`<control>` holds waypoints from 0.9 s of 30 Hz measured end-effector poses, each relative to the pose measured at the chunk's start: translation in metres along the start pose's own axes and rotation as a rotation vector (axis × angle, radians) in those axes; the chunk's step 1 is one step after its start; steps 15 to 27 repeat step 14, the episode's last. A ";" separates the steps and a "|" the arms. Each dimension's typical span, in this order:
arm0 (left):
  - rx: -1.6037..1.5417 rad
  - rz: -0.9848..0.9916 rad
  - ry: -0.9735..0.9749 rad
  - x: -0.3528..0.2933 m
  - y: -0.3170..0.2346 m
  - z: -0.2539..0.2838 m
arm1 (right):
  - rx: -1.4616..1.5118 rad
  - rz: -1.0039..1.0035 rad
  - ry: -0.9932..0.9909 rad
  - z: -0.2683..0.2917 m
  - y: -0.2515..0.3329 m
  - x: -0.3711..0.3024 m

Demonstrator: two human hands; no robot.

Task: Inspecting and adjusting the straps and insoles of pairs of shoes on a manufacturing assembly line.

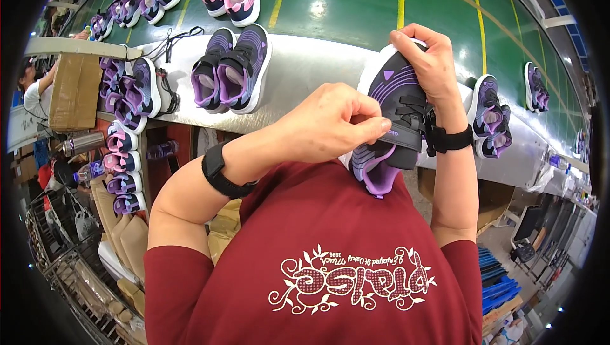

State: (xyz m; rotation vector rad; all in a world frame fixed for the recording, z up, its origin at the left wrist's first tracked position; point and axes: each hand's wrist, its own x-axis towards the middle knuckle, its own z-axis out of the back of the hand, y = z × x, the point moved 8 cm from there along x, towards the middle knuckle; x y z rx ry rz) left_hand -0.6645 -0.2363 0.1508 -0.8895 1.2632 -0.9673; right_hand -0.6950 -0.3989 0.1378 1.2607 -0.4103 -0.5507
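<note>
My right hand [435,62] grips a black and purple sneaker [397,87] by its toe end, thumb over the white sole's edge. The shoe is tilted in front of my chest, its purple-lined opening toward me. A black strap [401,130] crosses its upper. Beside that strap, my left hand [337,122] is closed, with thumb and curled fingers drawn together at the shoe's left side. Whether anything is between those fingertips is hidden. Both wrists wear black bands.
A pair of similar sneakers [232,68] stands on the metal ledge [305,72] to the left. Beyond runs a green belt [337,2] with yellow lines, carrying more pairs. Shoes are stacked by a cardboard box [75,91] at far left. Another pair [489,116] sits at right.
</note>
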 end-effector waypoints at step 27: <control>0.031 -0.143 -0.045 0.023 0.022 -0.034 | -0.195 -0.039 -0.146 0.010 -0.011 -0.011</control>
